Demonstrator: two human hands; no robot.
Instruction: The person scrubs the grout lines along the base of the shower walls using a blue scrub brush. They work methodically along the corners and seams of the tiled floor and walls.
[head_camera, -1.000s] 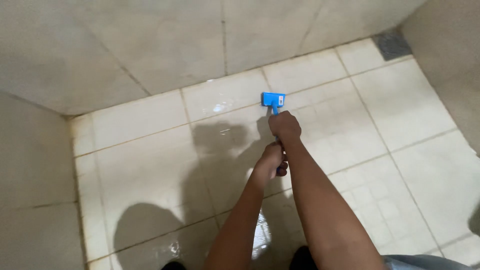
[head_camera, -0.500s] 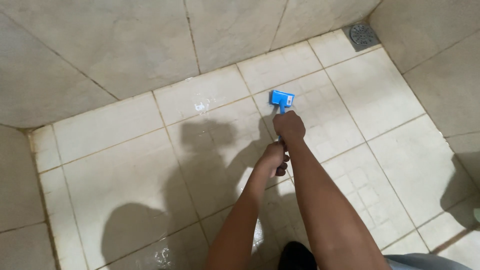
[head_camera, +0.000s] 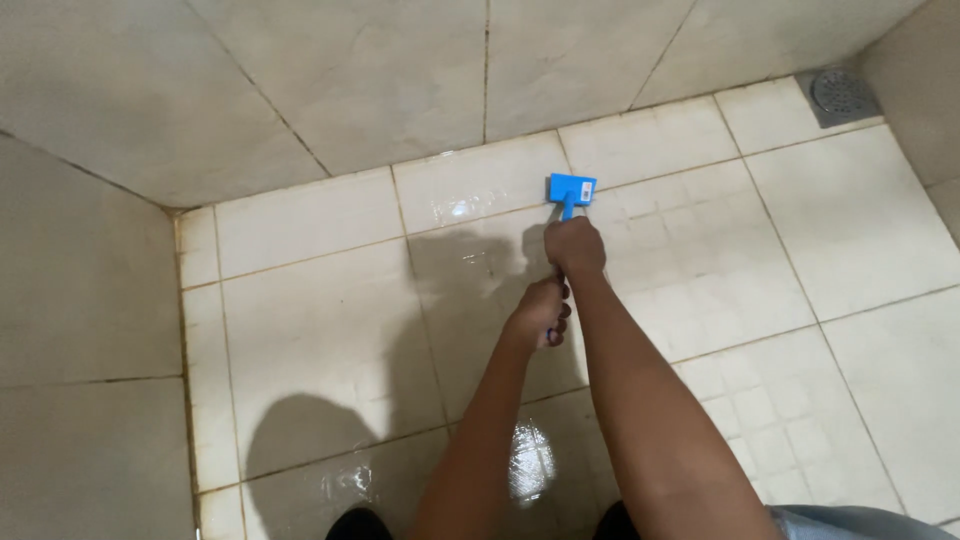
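Head view: both hands, right (head_camera: 574, 247) ahead of left (head_camera: 538, 313), grip closed around blue brush (head_camera: 571, 190) handle.

View: head cam, single (no 2nd view)
Facing: steeply down, onto tiled floor (head_camera: 320, 330), wall base (head_camera: 350, 80)
Range: arm's length

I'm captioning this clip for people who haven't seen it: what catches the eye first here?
The bright blue brush head stands out against the pale wet floor tiles, near the foot of the wall. Both hands grip its handle in line, the right hand nearer the head, the left hand behind it. A round metal drain sits in the far right corner.
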